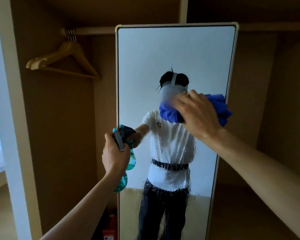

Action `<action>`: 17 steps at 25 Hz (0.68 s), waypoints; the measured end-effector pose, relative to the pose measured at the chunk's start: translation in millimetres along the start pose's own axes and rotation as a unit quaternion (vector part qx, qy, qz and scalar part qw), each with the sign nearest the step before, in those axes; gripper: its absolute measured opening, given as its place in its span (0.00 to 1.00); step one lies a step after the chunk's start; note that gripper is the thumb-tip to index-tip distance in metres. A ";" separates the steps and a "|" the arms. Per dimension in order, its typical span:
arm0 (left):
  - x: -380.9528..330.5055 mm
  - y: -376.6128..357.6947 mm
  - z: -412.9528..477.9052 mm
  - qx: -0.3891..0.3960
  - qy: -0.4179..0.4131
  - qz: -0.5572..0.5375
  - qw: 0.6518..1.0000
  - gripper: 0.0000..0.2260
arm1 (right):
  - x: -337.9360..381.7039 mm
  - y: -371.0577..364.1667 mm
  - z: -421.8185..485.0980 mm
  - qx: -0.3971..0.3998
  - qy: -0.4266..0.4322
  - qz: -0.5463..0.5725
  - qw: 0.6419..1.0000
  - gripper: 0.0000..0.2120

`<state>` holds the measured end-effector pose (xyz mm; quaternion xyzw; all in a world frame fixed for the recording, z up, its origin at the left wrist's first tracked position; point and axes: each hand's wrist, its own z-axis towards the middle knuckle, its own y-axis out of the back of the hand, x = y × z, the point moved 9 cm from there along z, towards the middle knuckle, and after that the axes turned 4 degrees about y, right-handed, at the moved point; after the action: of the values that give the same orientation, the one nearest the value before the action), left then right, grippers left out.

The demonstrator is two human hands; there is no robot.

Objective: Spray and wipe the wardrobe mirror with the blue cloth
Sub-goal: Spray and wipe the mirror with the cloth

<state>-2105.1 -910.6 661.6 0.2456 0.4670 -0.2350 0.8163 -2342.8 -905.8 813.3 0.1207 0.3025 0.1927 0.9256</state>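
Head view: the right hand [200,116] is pressing the bunched blue cloth [220,108] against the upper right of the wardrobe mirror [177,54], fingers splayed over it, while the left hand [115,154] is gripping the teal spray bottle [128,163] at the mirror's left edge. Risk: spray streaks are running down the lower glass and are likely drying into marks; the cloth is sitting near the frame edge and may be slipping off.

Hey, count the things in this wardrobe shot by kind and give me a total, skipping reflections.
Tall white-framed mirror: 1
Crumpled blue cloth: 1
Teal plastic spray bottle: 1
Wooden clothes hangers: several, bunched, counted as 1 bunch
Red object on the floor: 1
Total: 5
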 end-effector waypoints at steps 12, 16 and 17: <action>4.0 -1.5 -3.7 -0.015 -0.002 0.006 1.000 0.14 | 0.1 -14.8 -65.5 0.014 0.027 0.022 0.999 0.25; 4.1 -2.0 -4.9 -0.011 0.001 0.010 1.000 0.13 | 4.6 -17.6 -78.3 0.026 0.032 0.021 0.999 0.25; 4.2 -1.8 -4.8 -0.009 0.002 0.012 1.000 0.13 | 3.6 -18.6 -76.8 0.030 0.035 0.020 0.999 0.25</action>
<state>-2107.4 -909.7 655.5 0.2447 0.4681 -0.2205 0.8200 -2381.4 -912.8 744.6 0.1481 0.3378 0.2060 0.9064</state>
